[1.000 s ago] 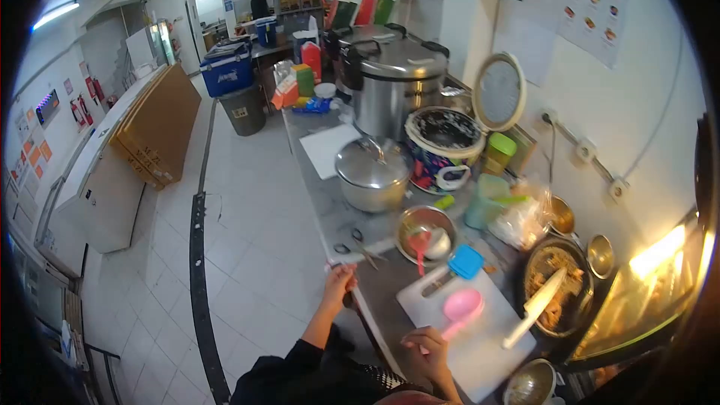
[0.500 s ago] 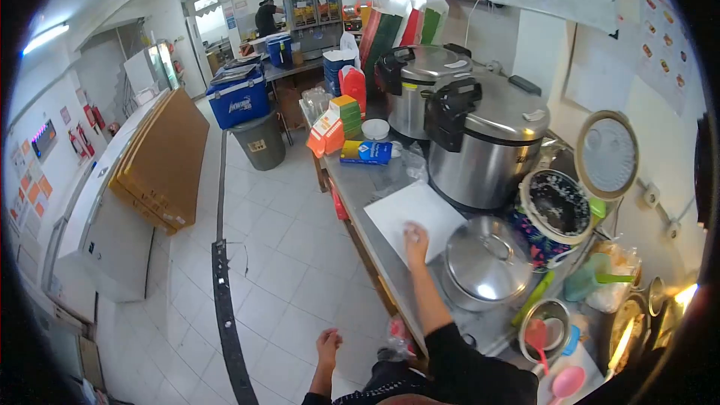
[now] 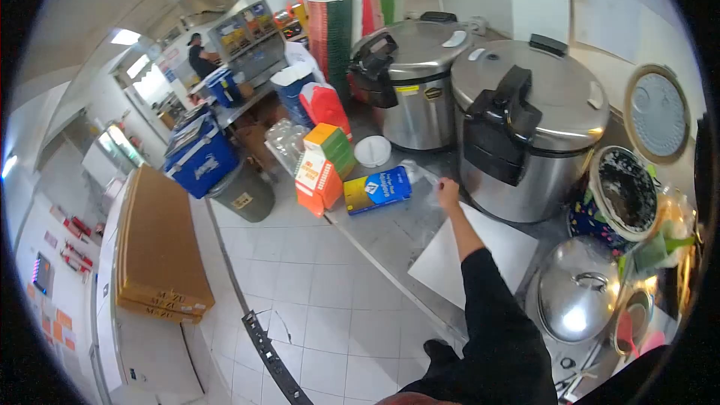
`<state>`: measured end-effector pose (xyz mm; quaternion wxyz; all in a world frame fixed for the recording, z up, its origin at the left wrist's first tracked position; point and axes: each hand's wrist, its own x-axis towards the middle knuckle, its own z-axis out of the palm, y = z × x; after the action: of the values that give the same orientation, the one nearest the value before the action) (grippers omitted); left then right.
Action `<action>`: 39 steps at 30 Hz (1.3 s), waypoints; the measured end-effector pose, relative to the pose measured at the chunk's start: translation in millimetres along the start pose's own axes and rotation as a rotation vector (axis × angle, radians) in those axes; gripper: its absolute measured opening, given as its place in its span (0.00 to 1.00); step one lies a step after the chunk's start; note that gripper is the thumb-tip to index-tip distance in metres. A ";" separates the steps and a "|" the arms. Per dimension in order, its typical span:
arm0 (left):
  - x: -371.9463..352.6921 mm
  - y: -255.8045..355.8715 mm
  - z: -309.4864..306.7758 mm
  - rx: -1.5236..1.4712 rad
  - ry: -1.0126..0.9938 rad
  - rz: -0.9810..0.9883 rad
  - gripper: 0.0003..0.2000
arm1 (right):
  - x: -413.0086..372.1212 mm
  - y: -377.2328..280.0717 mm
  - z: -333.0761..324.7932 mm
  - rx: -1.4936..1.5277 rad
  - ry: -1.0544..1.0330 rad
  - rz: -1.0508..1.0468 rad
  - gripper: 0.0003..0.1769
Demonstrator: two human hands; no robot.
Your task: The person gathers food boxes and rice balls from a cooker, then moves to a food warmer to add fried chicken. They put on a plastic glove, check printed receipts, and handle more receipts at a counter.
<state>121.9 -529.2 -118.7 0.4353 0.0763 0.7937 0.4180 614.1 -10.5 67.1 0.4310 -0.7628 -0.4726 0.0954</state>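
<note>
Along the far side of a white-tiled commercial kitchen, a co-worker (image 3: 201,60) stands in dark clothing; nearer, flat brown cardboard cartons (image 3: 161,255) lean upright, and a blue cooler box (image 3: 202,154) sits on a grey bin (image 3: 244,189). The grey surface (image 3: 394,236) runs beside a white wall and is smooth in appearance, so light articles can be expected to slide on it. It carries two large stainless-steel rice cookers, the near unit (image 3: 547,146) and the far unit (image 3: 412,52), both with lids down. A lidded metal pot (image 3: 574,292) stands near a flat white board (image 3: 442,262), over which the person's forearm passes. In front of the far cooker lies a blue-and-yellow carton (image 3: 379,191), printed side up. The clear plastic film (image 3: 421,174) is located at the right end of this carton, between it and the right hand (image 3: 448,193). Handling estimate: very light, limp, slippery and easily torn or stretched; take hold at the gathered loose edge nearest the hand, using thumb and fingertip pads rather than the palm. Grip state: the right fingers are curled at the film's edge, but blur prevents telling whether they are clamped on it. The left hand is out of view.
</note>
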 end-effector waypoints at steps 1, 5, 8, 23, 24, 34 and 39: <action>13.7 16.8 12.6 -0.017 -0.047 0.102 0.07 | -8.1 11.5 3.4 0.110 0.155 -0.122 0.06; -54.9 209.6 114.1 -0.159 -0.387 0.565 0.05 | -141.2 -67.1 -128.6 0.887 -0.116 0.037 0.05; -149.5 311.7 170.0 -0.182 -0.948 0.821 0.16 | -260.4 -82.8 -199.1 1.012 -0.274 0.115 0.04; -479.7 73.6 153.1 0.651 -2.240 0.576 0.06 | -692.9 -10.3 -482.2 0.294 0.754 0.547 0.10; -502.1 51.0 145.4 0.741 -2.270 0.502 0.06 | -714.7 -3.9 -499.4 0.203 0.874 0.510 0.10; -677.7 -179.9 50.5 1.156 -2.521 0.117 0.05 | -885.7 19.6 -653.6 -0.499 1.149 0.701 0.14; -748.8 -264.1 20.6 1.207 -2.510 -0.320 0.05 | -902.3 95.6 -696.7 0.032 1.295 0.691 0.17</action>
<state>657.9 -1048.7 152.6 0.7884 0.4773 -0.0645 -0.3827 577.4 -1147.8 184.6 0.5804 -0.7654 0.1456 -0.2370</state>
